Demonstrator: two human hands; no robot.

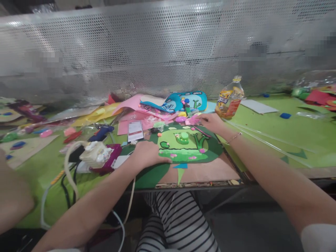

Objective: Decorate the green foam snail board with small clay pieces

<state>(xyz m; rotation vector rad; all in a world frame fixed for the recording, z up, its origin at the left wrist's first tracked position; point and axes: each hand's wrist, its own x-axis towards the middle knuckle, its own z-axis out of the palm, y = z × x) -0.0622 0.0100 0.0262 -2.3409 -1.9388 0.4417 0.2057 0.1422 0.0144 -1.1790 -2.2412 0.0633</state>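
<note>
In the head view, a green foam picture (pixel 173 143) with a raised snail figure (pixel 183 138), plant shapes and pink bits lies on a dark green sheet (pixel 147 178). My left hand (pixel 145 155) rests flat on its left edge, the thumb stretched along the lower border. My right hand (pixel 211 122) is beyond its upper right corner. Its bent fingers pinch at a lump of pink clay (pixel 192 120) near clear plastic; the fingertips are partly hidden. Yellow and purple pieces (pixel 181 117) lie beside the lump.
A phone (pixel 135 131) and a stained white device on a magenta base (pixel 98 155) with cables stand at left. Behind are a blue foam picture (pixel 193 99) and pink sheets (pixel 131 106). A drink bottle (pixel 229 99) stands right. Another person's arm (pixel 13 196) enters at left.
</note>
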